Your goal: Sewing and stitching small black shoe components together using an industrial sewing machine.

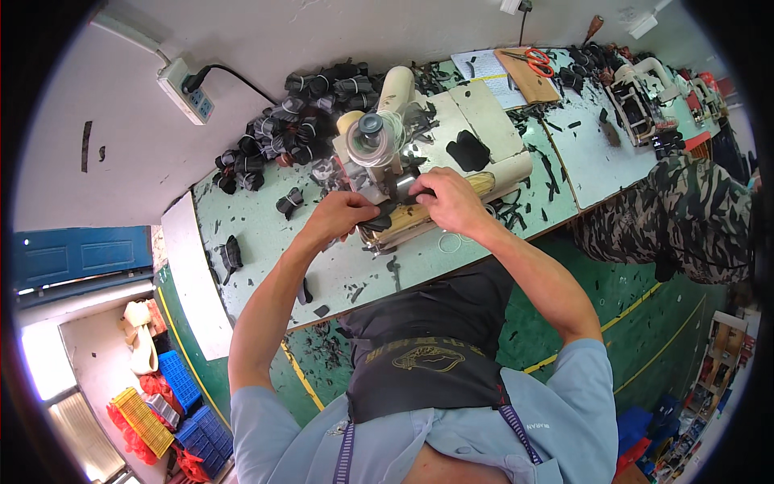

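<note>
Both my hands are at the front of a cream-coloured bench machine (508,165), which has a round knob and a loop of pale cord (389,145) on top. My left hand (343,216) is closed, thumb and fingers pinching the edge of a small black flat piece (384,219) at the machine's working end. On the other side of that spot, my right hand (453,202) is closed with its fingertips on dark material, partly hidden by the fingers. A few black cut pieces (468,151) lie on the machine's flat top, behind my right hand.
Tied black bundles (274,133) are heaped at the back left. Dark scraps litter the green tabletop (266,242). Orange-handled scissors (538,61) lie on brown card at the back. A person in camouflage trousers (677,214) is at the right, near another machine (637,97).
</note>
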Action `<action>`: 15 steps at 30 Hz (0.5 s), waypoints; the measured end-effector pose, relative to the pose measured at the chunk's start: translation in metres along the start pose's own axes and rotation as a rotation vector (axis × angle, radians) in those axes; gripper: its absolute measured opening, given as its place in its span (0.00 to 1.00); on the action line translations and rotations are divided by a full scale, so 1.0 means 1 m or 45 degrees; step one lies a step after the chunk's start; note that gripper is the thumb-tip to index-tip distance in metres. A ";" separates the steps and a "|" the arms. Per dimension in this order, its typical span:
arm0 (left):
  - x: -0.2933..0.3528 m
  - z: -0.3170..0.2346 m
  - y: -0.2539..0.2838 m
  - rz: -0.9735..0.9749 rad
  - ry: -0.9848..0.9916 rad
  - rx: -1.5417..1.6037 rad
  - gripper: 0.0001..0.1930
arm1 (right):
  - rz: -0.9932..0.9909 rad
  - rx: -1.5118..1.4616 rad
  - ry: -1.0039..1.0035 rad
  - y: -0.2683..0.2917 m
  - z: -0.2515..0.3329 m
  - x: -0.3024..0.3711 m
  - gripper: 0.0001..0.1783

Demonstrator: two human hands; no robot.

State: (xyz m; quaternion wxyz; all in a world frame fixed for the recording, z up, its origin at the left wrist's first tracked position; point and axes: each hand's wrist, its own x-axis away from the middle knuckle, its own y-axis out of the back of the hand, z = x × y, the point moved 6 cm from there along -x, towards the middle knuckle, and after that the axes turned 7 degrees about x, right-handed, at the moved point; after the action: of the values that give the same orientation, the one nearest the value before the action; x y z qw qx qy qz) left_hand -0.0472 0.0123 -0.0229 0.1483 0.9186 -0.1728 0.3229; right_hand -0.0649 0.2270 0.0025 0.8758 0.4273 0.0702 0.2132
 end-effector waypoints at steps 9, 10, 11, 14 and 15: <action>-0.006 -0.016 -0.003 -0.034 0.006 -0.188 0.13 | -0.178 -0.017 0.121 -0.011 0.002 -0.007 0.09; -0.005 -0.011 -0.004 -0.011 0.006 -0.094 0.13 | -0.176 -0.021 0.121 -0.011 0.006 -0.007 0.09; -0.002 -0.007 -0.004 0.059 0.013 0.034 0.13 | -0.115 0.032 0.059 -0.013 0.007 -0.006 0.11; 0.001 0.005 0.002 0.050 -0.040 0.145 0.12 | -0.134 0.055 0.016 -0.012 0.003 0.000 0.14; 0.000 0.009 0.002 0.048 -0.038 0.147 0.12 | -0.216 0.026 0.035 -0.007 0.001 0.003 0.15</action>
State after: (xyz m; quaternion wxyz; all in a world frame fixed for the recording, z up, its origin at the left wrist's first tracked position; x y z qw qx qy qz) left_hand -0.0428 0.0065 -0.0295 0.0862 0.9270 -0.1734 0.3213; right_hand -0.0595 0.2237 -0.0020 0.8852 0.4258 0.1203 0.1435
